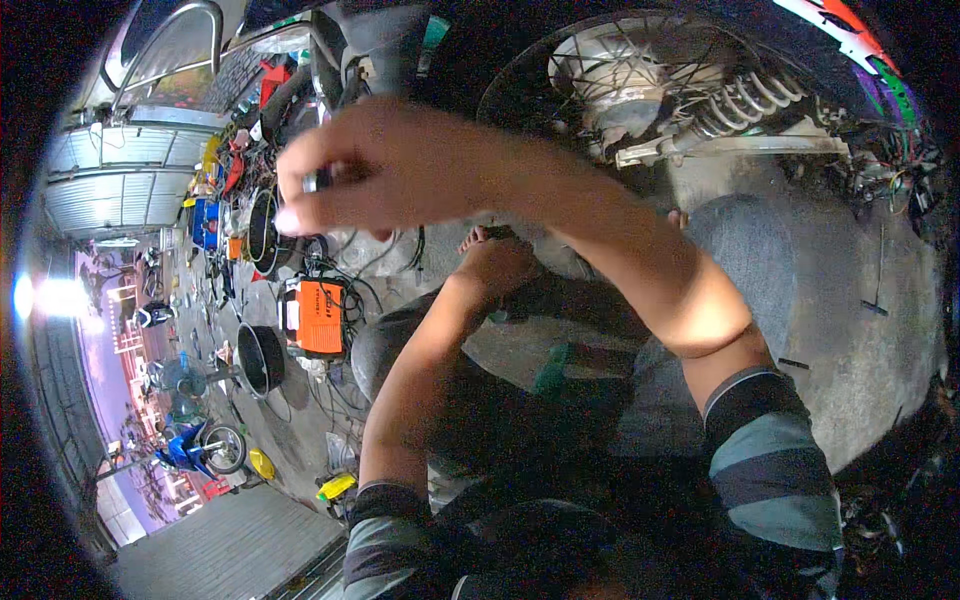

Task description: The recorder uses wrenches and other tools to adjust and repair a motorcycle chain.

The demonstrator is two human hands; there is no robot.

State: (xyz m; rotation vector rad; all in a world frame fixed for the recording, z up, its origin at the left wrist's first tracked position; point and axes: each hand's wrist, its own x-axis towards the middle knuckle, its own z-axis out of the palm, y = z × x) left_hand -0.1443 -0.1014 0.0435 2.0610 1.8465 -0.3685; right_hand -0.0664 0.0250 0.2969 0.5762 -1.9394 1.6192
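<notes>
My right hand (390,165) is raised and reaches across to the upper left, its fingers curled toward the thumb. A small dark piece with a silvery edge (316,181) shows between the fingers; its kind cannot be made out. Lower down, my left hand (505,262) hangs in shadow near my knees, beside the toes of a foot (472,238). Its fingers are mostly hidden. In front of me at the upper right are a spoked motorcycle wheel (640,60) and a coil-spring shock absorber (750,105).
An orange box-shaped machine (320,316) with black cables sits on the floor at left, near a black basin (261,360). Tools and parts clutter the upper left. A blue motorcycle (195,448) stands farther off. Loose wires (895,175) hang at the right.
</notes>
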